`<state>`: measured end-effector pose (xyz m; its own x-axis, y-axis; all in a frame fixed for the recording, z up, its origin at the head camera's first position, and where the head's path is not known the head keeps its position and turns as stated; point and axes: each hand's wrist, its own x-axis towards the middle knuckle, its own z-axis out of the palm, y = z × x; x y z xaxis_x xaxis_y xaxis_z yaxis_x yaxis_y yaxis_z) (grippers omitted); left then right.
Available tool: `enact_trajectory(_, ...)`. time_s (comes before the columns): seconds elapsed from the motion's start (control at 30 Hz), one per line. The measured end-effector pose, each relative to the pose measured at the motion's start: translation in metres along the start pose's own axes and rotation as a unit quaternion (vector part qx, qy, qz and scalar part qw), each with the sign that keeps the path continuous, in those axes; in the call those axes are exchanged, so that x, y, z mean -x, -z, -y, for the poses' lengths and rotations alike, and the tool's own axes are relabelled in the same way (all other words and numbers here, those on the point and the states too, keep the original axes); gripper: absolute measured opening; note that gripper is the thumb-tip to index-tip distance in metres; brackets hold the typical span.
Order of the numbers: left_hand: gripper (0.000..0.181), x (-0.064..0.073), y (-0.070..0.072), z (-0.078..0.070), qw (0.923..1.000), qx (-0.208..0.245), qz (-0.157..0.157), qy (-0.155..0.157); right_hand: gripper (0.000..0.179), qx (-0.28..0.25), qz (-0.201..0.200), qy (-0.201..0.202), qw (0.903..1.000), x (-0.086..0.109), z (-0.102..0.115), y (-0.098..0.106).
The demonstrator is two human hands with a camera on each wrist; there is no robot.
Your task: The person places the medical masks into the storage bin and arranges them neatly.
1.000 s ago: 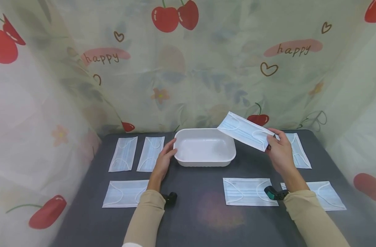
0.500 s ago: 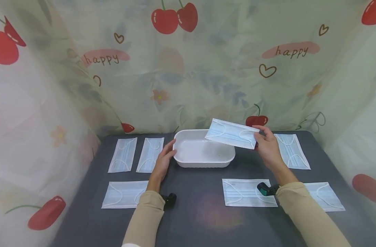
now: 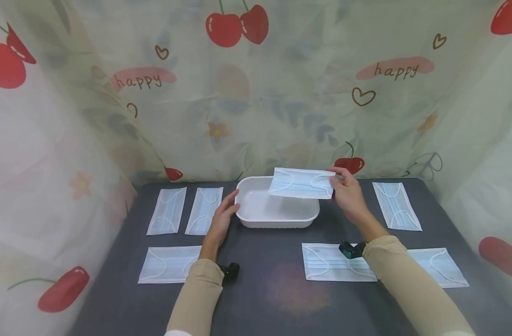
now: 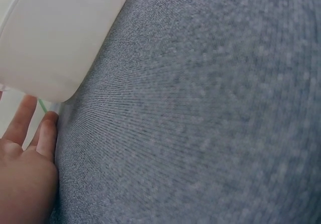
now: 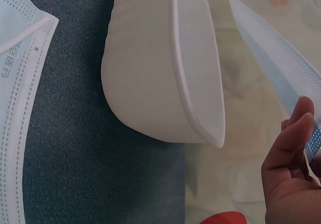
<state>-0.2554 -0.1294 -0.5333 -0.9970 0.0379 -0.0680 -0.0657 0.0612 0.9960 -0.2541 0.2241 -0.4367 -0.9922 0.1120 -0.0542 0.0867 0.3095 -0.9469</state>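
My right hand point(image 3: 348, 191) pinches a light-blue face mask point(image 3: 303, 183) by its right end. The mask is held flat in the air, over the right back part of a white plastic basin point(image 3: 277, 223). In the right wrist view, thumb and fingers point(image 5: 296, 133) grip the mask's edge point(image 5: 276, 50) beside the basin wall point(image 5: 145, 68). At the basin's left end, my left hand point(image 3: 222, 217) rests against the rim with fairly straight fingers. Those fingers point(image 4: 47, 136) reach the basin's outer wall point(image 4: 60, 38) in the left wrist view; their tips are partly hidden.
More masks lie on the dark table point(image 3: 256, 298): two upright at left point(image 3: 167, 211) point(image 3: 204, 211), one below them point(image 3: 168, 264), one at far right point(image 3: 397, 206) and two near the right forearm point(image 3: 335, 262) point(image 3: 438, 267). A patterned curtain point(image 3: 277, 116) surrounds the back and sides.
My right hand has brought the mask leftward and slightly down, from right of the basin to over it, and the mask has levelled out. The left hand keeps its place at the basin.
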Motion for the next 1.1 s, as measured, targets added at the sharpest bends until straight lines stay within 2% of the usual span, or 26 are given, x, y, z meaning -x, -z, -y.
enact_trajectory(0.53,0.047,0.0,0.001,0.003,1.0,0.0,0.001,0.004,0.04,0.008,0.035,0.003,0.9993,-0.012,0.0,-0.029)
enact_trajectory(1.1,0.048,0.0,0.001,0.002,1.0,0.001,0.002,0.001,0.037,0.004,0.073,0.013,0.9973,-0.014,0.004,-0.063)
